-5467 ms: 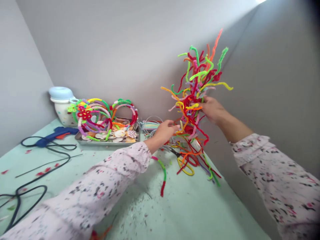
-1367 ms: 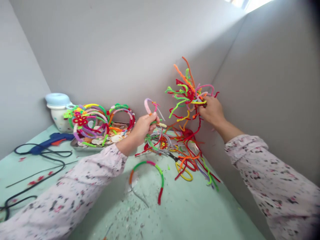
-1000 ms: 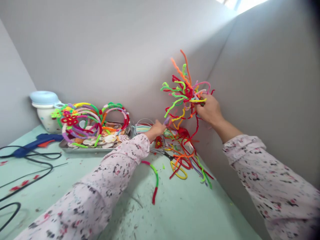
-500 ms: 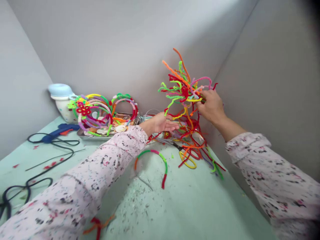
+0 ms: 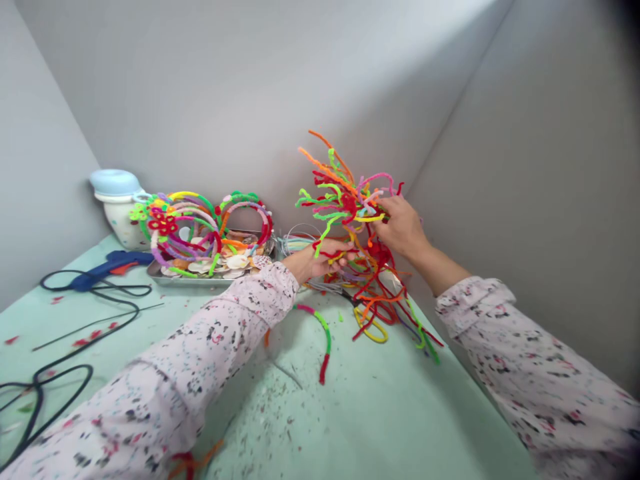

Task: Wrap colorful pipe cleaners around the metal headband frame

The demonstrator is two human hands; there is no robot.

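A: Nearest item? Half-wrapped headband (image 5: 320,327) lying on the table (image 5: 380,413), untouched.
B: Left hand (image 5: 325,257) curled on red strands under the pipe cleaner bundle (image 5: 345,200); right hand (image 5: 400,227) pinches it, strands fanning up-left, right nearer.

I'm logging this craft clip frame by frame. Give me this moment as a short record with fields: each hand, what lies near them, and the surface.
right hand: raised, grip shut on a tangled pipe cleaner bunch
left hand: under the bunch, fingers curled among the hanging strands; whether it grips cannot be told
below hands: loose pipe cleaners heaped in the corner
front of left sleeve: wrapped headband lying flat
tray: holds finished headbands
far left: glue gun with black cord, jar
table: pale green, speckled with trimmings
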